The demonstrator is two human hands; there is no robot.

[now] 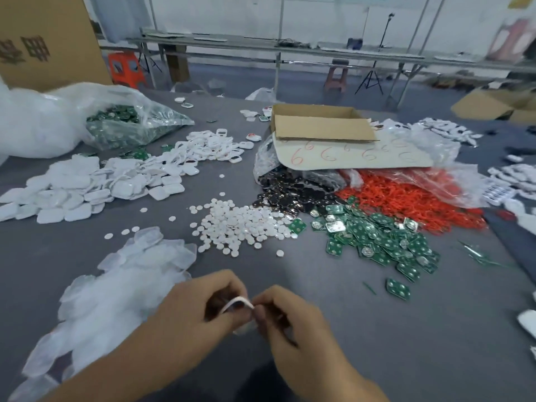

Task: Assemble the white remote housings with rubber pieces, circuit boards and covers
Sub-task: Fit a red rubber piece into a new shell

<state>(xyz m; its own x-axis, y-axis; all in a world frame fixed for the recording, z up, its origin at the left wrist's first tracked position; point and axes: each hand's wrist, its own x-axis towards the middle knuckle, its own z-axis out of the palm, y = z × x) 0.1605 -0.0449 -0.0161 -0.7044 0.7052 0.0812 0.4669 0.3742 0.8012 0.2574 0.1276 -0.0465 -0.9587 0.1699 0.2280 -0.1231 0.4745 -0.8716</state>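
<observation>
1. near the front edge of the worktop (362, 338), both hands meet over bare grey surface. the left hand (200, 311) and right hand (293, 326) hold one white remote housing (238, 302) between them, off the surface.
2. the fingers (259, 316) of both hands are curled and pinched on the housing's thin rim; it shows edge-on and blurred, so i cannot tell which face is up. a pale scrap shows just under it, possibly a rubber piece, but it is too smeared to be sure.
3. the step in hand looks like seating a rubber piece in the housing, so the task is early for this unit: no board or cover is on it.
4. to do it well, grip the housing by its edges only, leave the cavity open, and press the rubber flat all round so no corner rides up.
5. supplies lie within reach: translucent rubber pieces (130, 274) just left of the hands, green circuit boards (385, 242) ahead to the right, white covers (81, 190) further back on the left.
6. take one board at a time; the heap is loose and its edges may snag.
</observation>
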